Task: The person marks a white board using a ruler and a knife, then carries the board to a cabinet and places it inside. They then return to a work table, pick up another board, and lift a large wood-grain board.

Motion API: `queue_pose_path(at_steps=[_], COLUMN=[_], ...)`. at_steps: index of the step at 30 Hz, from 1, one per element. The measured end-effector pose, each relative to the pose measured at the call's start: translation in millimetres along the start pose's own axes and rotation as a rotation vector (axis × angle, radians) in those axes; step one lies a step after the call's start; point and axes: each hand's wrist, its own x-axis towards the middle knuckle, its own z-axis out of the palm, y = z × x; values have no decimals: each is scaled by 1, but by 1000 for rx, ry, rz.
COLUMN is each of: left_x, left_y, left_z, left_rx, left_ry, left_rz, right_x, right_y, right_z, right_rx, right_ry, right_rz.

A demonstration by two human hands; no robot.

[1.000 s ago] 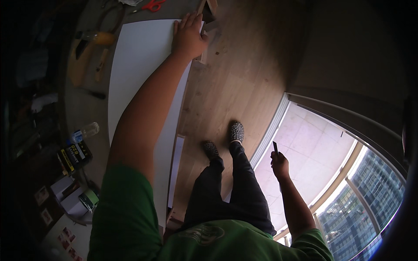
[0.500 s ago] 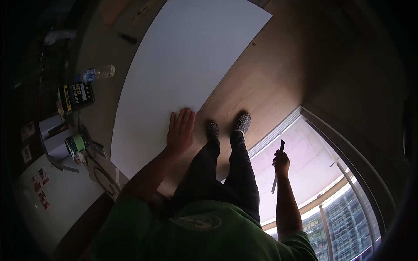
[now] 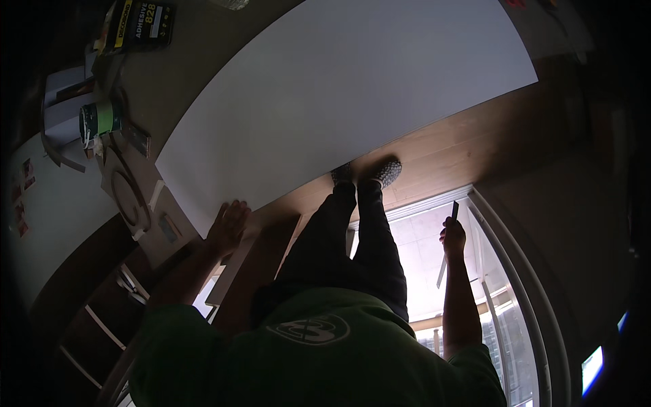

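A large white sheet (image 3: 339, 81) lies across the work surface ahead of me. My left hand (image 3: 229, 227) rests at its near left edge, fingers stretched out and holding nothing. Off to the right, well apart from the sheet, my right hand (image 3: 453, 239) is closed around a thin flat metal strip (image 3: 455, 210). The strip sticks out above and below the fist, dark at the upper end and paler below. Its exact kind cannot be made out.
A black adhesive can (image 3: 146, 24) stands at the far left. Nearer are a green-banded tub (image 3: 100, 121) and a curved strip (image 3: 129, 197). My shoes (image 3: 388, 171) are on the wooden floor (image 3: 468, 136). A sliding door frame (image 3: 508, 251) stands at the right.
My view has turned, so the sheet now lies more crosswise. My left hand has shifted along the sheet's edge toward its near left corner. My right hand still holds the strip.
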Motion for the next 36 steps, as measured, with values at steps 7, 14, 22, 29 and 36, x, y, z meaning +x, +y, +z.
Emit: queue_pose_path(at_steps=[7, 14, 22, 29, 36], left_x=[126, 239, 373, 481, 565], left_y=[20, 104, 202, 272, 324], left_z=[-33, -104, -181, -235, -281], left_rx=[127, 184, 69, 115, 99], left_ry=[418, 549, 680, 697, 759], left_rz=[433, 429, 362, 405, 421], right_x=[-24, -19, 70, 125, 139], right_y=[-48, -108, -167, -211, -207], right_z=[-11, -52, -120, -191, -229], right_rx=[-201, -200, -139, -101, -54], right_ry=[-14, 66, -16, 15, -11], right_rz=[-23, 31, 33, 5, 37])
